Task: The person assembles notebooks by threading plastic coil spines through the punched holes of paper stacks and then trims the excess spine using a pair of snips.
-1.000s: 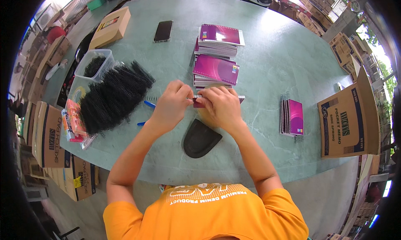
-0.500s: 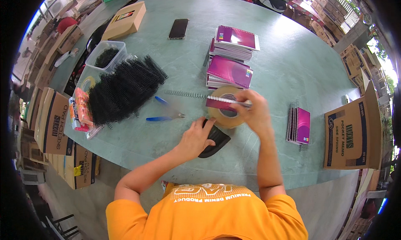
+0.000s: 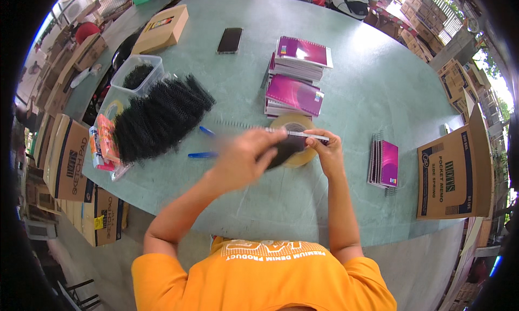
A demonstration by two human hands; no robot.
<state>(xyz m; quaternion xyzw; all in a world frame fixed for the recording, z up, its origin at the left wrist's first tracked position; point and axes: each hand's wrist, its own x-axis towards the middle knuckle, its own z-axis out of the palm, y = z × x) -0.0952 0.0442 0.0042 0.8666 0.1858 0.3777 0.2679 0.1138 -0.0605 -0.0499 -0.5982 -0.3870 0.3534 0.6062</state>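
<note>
My right hand (image 3: 327, 149) pinches a small notebook (image 3: 308, 134) by its right end, its bound edge turned up. A black wire coil (image 3: 238, 124) sticks out leftward from that edge, partly blurred. My left hand (image 3: 246, 154) is smeared by motion at the notebook's left end, so its grip is unclear. Under its fingers shows a blurred black piece (image 3: 282, 153). A roll of clear tape (image 3: 303, 158) lies beneath the notebook. Blue-handled pliers (image 3: 202, 155) lie left of my left hand, their jaws hidden behind it.
Purple notebooks (image 3: 296, 92) stand stacked beyond the tape; a smaller coiled pile (image 3: 388, 162) lies right. Many black coils (image 3: 162, 116) are heaped left, beside a clear plastic tub (image 3: 154, 73). A phone (image 3: 230, 40) lies farther back. An open carton (image 3: 446, 173) stands at the right edge.
My left hand has moved up to the notebook. The black piece has shifted up from the table spot where my left hand rested on it. My right hand has dropped slightly, still holding the notebook.
</note>
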